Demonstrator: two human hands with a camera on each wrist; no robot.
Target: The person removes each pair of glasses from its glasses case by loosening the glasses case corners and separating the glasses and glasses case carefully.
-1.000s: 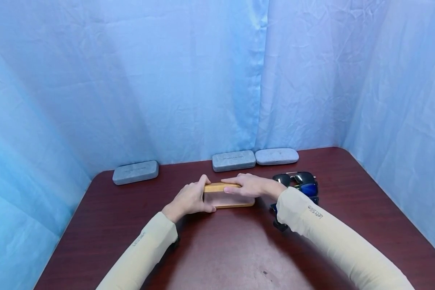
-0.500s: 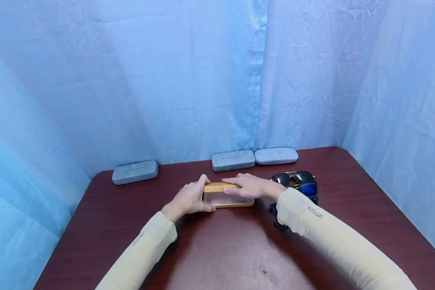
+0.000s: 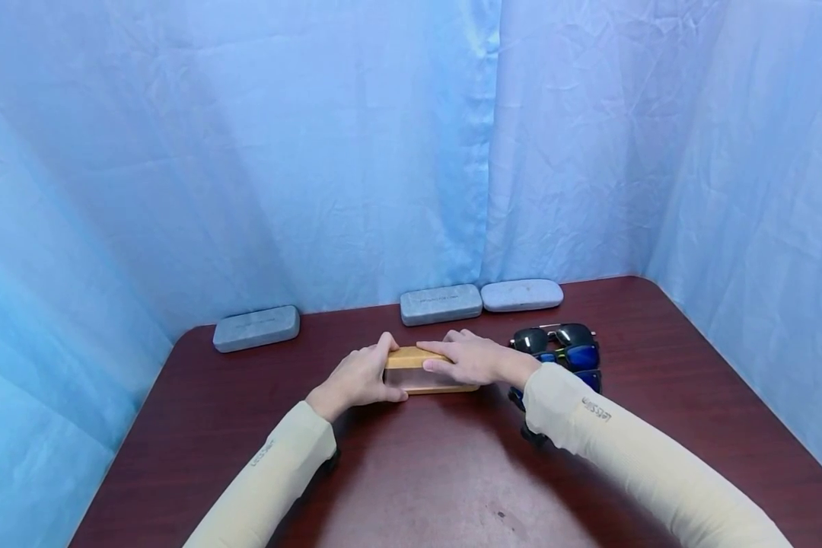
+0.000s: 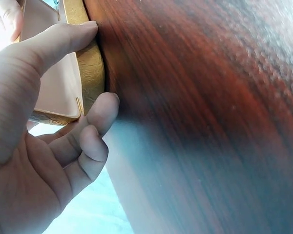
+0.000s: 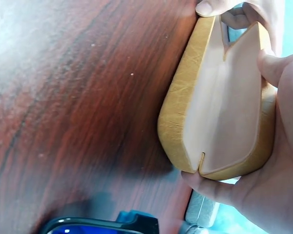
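My hands are both on the tan glasses case [image 3: 428,371], which sits on the desk [image 3: 452,472] near its middle, in front of me. My left hand [image 3: 359,377] clamps its left end: in the left wrist view the thumb [image 4: 49,46] lies over the top edge and the curled fingers [image 4: 95,114] press against the outer shell by the desk surface. My right hand [image 3: 469,358] lies over the right part, fingers stretched along the top edge while the palm and thumb cup the end, as the right wrist view shows.

The case [image 5: 219,102] stands partly open there, a pale smooth lining between two leathery tan shells, with a slit at the corner. I judge it light and fairly stiff, a hard shell that will not crush under a firm pinch, though the hinged halves could snap together or spring wider if I let one side go. The textured outside should give good friction; the lining looks slicker. The ends and long rims seem the best places to hold.

Just right of my right wrist is a heap of sunglasses [image 3: 565,346], dark and blue lenses, close but apart from the case. Three grey cases [image 3: 441,303] rest along the far edge by the blue curtain [image 3: 315,152].
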